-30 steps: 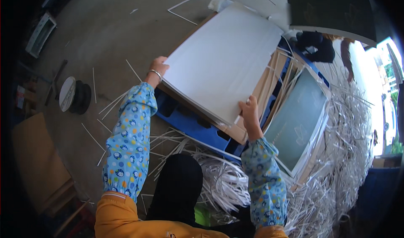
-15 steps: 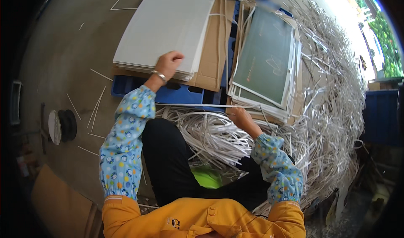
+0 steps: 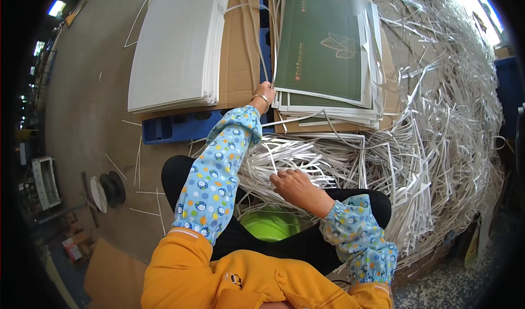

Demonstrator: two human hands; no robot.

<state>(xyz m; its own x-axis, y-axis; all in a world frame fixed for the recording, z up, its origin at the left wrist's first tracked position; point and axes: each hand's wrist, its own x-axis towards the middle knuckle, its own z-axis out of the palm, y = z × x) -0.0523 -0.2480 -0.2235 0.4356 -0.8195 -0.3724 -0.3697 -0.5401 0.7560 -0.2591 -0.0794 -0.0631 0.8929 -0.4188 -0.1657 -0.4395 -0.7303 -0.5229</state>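
Note:
My left hand (image 3: 264,95), with a bangle at the wrist, reaches to the near left corner of a stack of green printed sheets (image 3: 322,52). Its fingers are closed at the stack's edge, where thin strips run past; what they pinch is too small to make out. Above a tangled heap of white strips (image 3: 298,159), my right hand (image 3: 301,191) has its fingers curled down. One white strip (image 3: 272,155) runs up from its fingertips. Beside the green sheets, on the left, stands a thick stack of white sheets (image 3: 175,46) on brown cardboard (image 3: 239,46).
A blue pallet (image 3: 183,126) lies under the stacks. Between my legs is a bright green rounded thing (image 3: 269,225). Loose strips (image 3: 443,118) pile high along the right side. A dark spool (image 3: 112,189) stands on the floor at left, near scattered strips.
My left hand has moved right, from the white stack to the green sheets' edge. My right hand has drawn back toward me, over the strip heap. The view has shifted.

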